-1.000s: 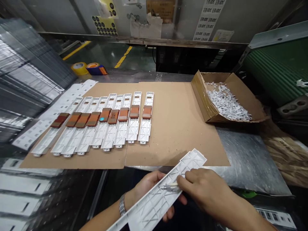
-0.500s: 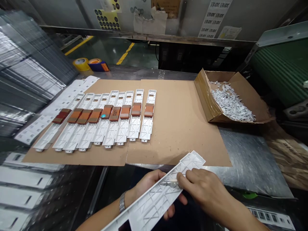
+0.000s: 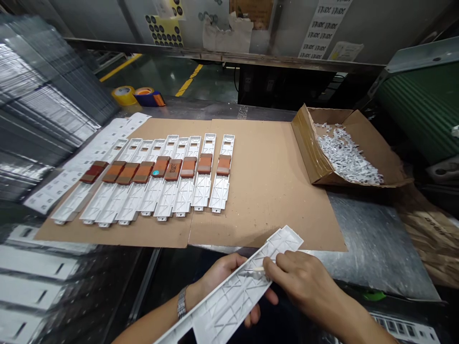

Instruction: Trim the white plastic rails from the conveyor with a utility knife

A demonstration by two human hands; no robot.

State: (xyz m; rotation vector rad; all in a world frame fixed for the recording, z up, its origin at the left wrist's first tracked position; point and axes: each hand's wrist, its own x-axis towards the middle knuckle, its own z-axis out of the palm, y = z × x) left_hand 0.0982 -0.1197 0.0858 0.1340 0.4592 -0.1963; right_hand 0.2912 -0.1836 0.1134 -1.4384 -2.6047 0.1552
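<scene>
My left hand grips a long white ribbed plastic part from beneath, holding it slanted in front of the table edge. My right hand rests on top of the part, pinching a small pale tool whose thin tip touches the ribs. Further back, several similar white parts lie side by side on a cardboard sheet, each with a brown block across its middle.
An open cardboard box holding white plastic scraps sits at the right. Tape rolls stand at the back left. Stacks of grey and white trays fill the left side. A green machine is at the far right.
The view has shifted slightly; the white part and both hands stay nearly where they were, with the tool tip on the ribs throughout.
</scene>
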